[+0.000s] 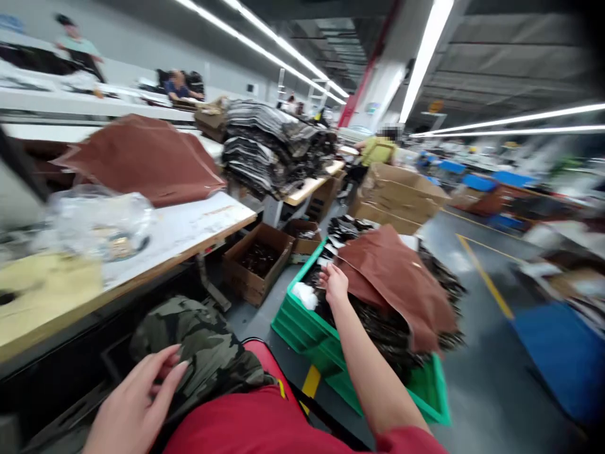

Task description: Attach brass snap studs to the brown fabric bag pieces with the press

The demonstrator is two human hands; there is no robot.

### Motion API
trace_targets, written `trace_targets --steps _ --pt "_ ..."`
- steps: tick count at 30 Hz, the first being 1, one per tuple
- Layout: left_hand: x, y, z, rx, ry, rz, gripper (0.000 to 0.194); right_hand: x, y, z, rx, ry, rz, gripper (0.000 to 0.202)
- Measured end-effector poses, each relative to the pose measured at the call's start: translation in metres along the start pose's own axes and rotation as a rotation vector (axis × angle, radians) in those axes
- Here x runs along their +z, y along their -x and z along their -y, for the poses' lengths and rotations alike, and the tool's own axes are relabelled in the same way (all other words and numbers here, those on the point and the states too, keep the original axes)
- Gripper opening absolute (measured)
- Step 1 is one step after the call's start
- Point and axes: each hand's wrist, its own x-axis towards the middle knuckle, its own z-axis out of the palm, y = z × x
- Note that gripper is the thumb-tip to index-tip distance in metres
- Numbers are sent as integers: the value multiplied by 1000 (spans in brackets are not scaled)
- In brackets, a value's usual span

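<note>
My right hand (334, 284) reaches out over the near side of a green plastic crate (307, 334). Its fingers are slightly bent and apart, with nothing visible in them. Just beside it lies brown sheet material (397, 277), draped over dark patterned pieces (378, 331) heaped in the crate. A small white wad (305, 295) sits below the fingertips. My left hand (137, 397) hovers near my lap, by the camouflage trousers (203, 347). Its fingers are loosely curved, the thumb stands away from them, and it holds nothing.
On the worktable (198, 230) at left lie a brown sheet stack (142, 157), a clear plastic bag (99, 217) and yellow material (51, 293). Cartons (258, 261) stand beneath. Behind are bundled black-and-white pieces (265, 142), a large carton (401, 189) and a person in yellow (378, 150).
</note>
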Motion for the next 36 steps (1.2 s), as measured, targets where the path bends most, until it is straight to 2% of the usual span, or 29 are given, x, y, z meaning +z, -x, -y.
trace_targets --steps 3,6,8,10,12,14,16,18,21,24,29,32,36 --pt "1 -3 7 -54 -24 96 40 80 36 0 -16 23 373 45" --pt "0 -9 40 -197 -114 85 38 172 83 20 -102 41 792 50" --pt "-2 -4 71 -329 -178 66 38 230 119 44 -291 95 1064 46" --pt "-2 8 100 -455 -188 95 39 283 154 75 -587 160 1238 41" --pt "-3 21 121 -568 -128 164 39 334 182 105 -901 263 1260 38" --pt "-3 30 134 -647 -43 212 37 383 202 128 -1152 497 1192 37" --pt "-5 32 139 -691 -6 196 36 427 213 137 -1268 767 1141 34" --pt "-6 28 140 -708 -3 188 35 461 218 134 -1270 944 1159 28" --pt "-5 22 145 -708 10 202 33 490 219 120 -1269 1064 1206 25" --pt "-2 19 152 -688 36 186 32 499 217 111 -1298 1106 1229 27" --pt "-3 16 158 -691 105 220 31 500 219 110 -1352 1112 1275 25" --pt "-6 15 154 -696 86 183 29 499 222 114 -1360 1093 1287 20" --pt "-6 17 151 -685 54 133 27 483 226 129 -1365 1018 1160 23"
